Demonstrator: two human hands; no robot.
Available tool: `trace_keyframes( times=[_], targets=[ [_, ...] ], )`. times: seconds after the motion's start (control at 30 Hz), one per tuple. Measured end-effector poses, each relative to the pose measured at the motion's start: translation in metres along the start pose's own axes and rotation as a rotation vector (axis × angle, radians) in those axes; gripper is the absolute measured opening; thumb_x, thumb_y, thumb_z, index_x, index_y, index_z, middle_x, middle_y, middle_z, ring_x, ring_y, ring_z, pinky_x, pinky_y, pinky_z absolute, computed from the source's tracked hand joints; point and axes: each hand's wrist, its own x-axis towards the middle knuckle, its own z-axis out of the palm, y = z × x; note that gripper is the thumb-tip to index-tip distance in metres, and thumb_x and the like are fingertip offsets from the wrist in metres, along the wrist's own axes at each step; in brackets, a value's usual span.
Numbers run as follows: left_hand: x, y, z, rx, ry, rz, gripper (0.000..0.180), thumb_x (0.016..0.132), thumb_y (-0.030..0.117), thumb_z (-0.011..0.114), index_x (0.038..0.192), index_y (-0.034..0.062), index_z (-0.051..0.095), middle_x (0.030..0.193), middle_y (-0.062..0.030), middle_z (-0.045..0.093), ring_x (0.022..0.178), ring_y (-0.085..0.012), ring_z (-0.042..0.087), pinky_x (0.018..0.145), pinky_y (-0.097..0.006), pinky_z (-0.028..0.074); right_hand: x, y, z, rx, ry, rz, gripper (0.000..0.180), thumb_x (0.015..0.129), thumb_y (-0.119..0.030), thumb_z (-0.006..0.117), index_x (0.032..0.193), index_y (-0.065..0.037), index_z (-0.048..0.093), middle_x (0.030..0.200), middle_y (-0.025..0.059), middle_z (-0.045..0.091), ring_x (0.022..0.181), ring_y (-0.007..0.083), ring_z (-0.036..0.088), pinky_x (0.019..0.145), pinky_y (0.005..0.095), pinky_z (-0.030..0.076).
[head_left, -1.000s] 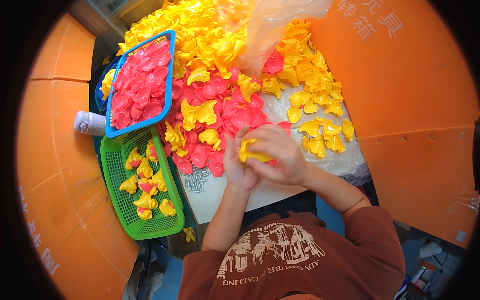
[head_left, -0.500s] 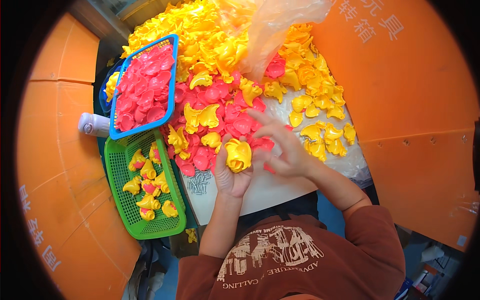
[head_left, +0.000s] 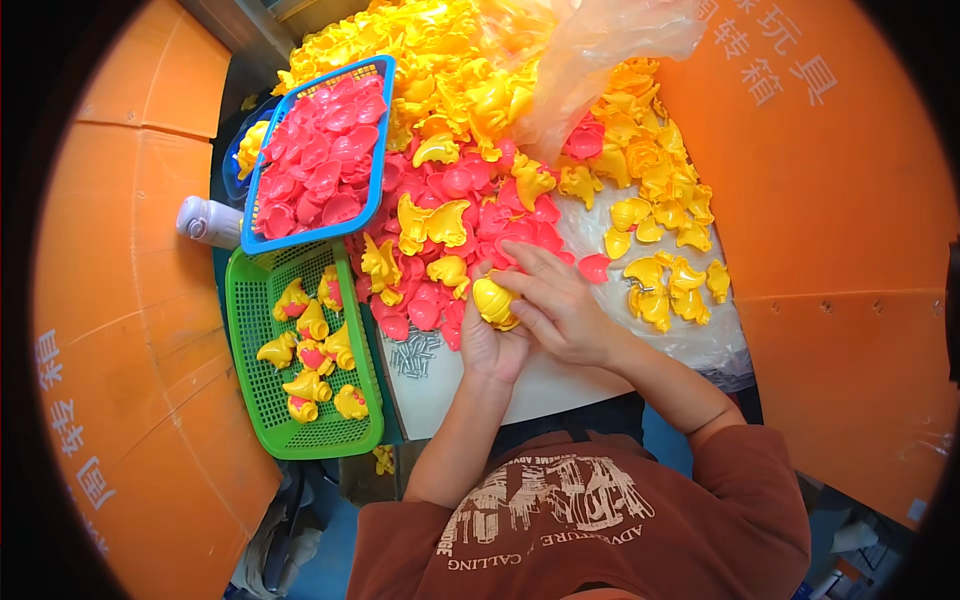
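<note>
A rounded yellow plastic toy part sits in my left hand, the fingers and thumb wrapped round it. From the right, my right hand closes against the same part, thumb and fingers bent at its upper right side. The fingers hide much of the part. Just beyond both hands spreads a pile of red plastic shells with several loose yellow pieces on top. Left of my left wrist lies a heap of small metal screws.
A blue basket of red shells stands at the left, beside a green basket holding yellow-and-red toys. Behind is a large yellow heap under a clear plastic bag. A pale bottle and orange panels flank the table.
My right hand has come in from the right onto the yellow part, its spread fingers now bent against it. The part has turned in my left hand. The whole view has shifted slightly.
</note>
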Motion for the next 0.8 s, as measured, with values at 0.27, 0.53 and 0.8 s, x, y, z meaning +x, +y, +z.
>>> trace_keyframes(
  times=[0.27, 0.53, 0.8],
  targets=[
    [-0.048, 0.091, 0.027, 0.022, -0.025, 0.119, 0.027, 0.09, 0.027, 0.056, 0.115, 0.0171, 0.054, 0.104, -0.0094, 0.058, 0.085, -0.0203, 0.058, 0.054, -0.023, 0.051, 0.001, 0.075, -0.078, -0.554, -0.14, 0.539, 0.056, 0.074, -0.021, 0.071, 0.125, -0.01, 0.05, 0.134, 0.0173, 0.043, 0.129, 0.0401, 0.032, 0.104, 0.0446, 0.031],
    [-0.049, 0.242, 0.068, 0.863, 0.191, 0.857, 0.021, 0.09, 0.022, 0.058, 0.102, 0.008, 0.05, 0.088, -0.0048, 0.057, 0.08, -0.0157, 0.059, 0.06, -0.026, 0.051, -0.034, 0.12, -0.073, -0.403, -0.142, 0.362, 0.034, 0.077, -0.007, 0.066, 0.11, -0.004, 0.057, 0.131, 0.0162, 0.047, 0.129, 0.0394, 0.033, 0.103, 0.0419, 0.033],
    [0.054, 0.36, 0.083, 1.533, 0.328, 1.421, 0.04, 0.08, 0.027, 0.07, 0.106, 0.0033, 0.051, 0.095, -0.0076, 0.058, 0.087, -0.0175, 0.056, 0.073, -0.032, 0.048, -0.027, 0.105, -0.066, -0.404, -0.055, 0.314, 0.033, 0.076, -0.002, 0.064, 0.109, -0.003, 0.058, 0.122, 0.0159, 0.054, 0.116, 0.0331, 0.046, 0.097, 0.0373, 0.039]
  ],
)
